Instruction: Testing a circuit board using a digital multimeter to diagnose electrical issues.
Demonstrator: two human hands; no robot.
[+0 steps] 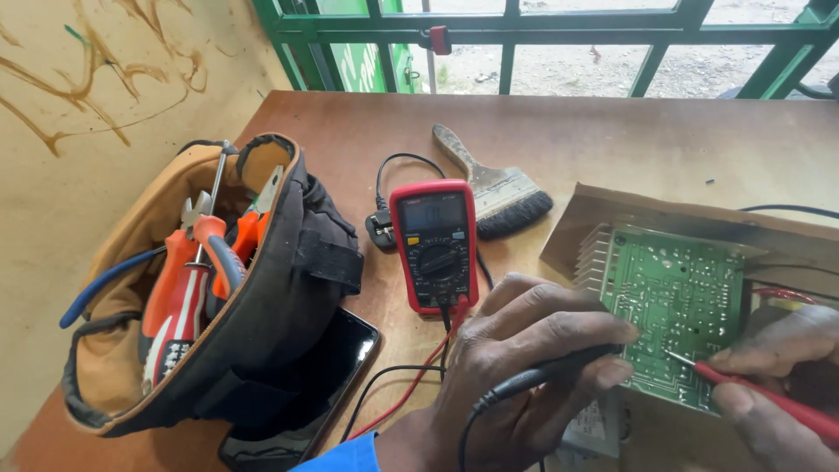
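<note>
The left hand (pixel 516 367) pinches a black test probe (pixel 559 367) between thumb and fingers, its tip on the green circuit board (pixel 677 297). The right hand (pixel 778 367) grips a red test probe (pixel 760 393), its metal point touching the same board. At the table's (pixel 612 131) left edge an open tool bag (pixel 210 288) holds orange-handled pliers (pixel 205 236) and a screwdriver. A dark phone (pixel 336 358) lies partly under the bag. Mid-table a red digital multimeter (pixel 434 245) lies flat, its leads running toward the hands. Behind it lie a black plug (pixel 382 229) and a paintbrush (pixel 498 188). The board stands tilted near the right edge.
</note>
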